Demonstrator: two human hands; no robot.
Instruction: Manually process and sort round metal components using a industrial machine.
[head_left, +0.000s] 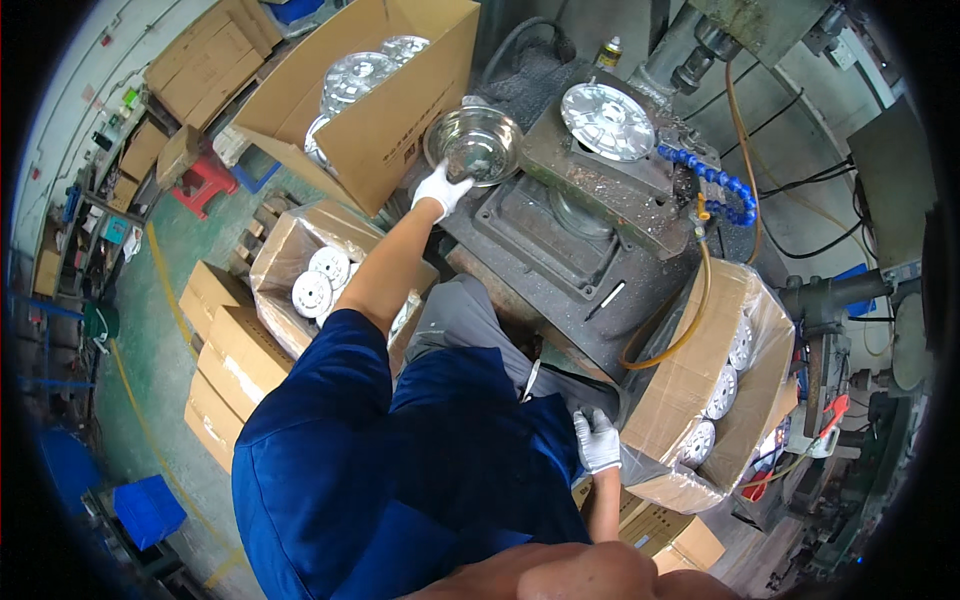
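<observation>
My left hand (441, 192), in a white glove, reaches to the near rim of a shiny metal bowl (498, 130). Its thumb and fingers are spread, overlapping the rim; whether they press on it I cannot make out. Beside my thigh hangs my right hand (598, 441), also gloved, fingers slightly apart and apparently holding nothing, near the carton on the right. A round silver metal disc with cutouts (607, 122) lies on the raised fixture (625, 200) of a machine. A pen-like white and black tool (606, 300) rests on the grey machine table (520, 265).
A tall carton (410, 120) of silver discs stands at the far left. Lined cartons with more discs flank me, one at left (280, 250) and one at right (665, 400). A blue segmented hose (708, 175) and a yellow hose (703, 290) hang beside the fixture, under a spindle (700, 60).
</observation>
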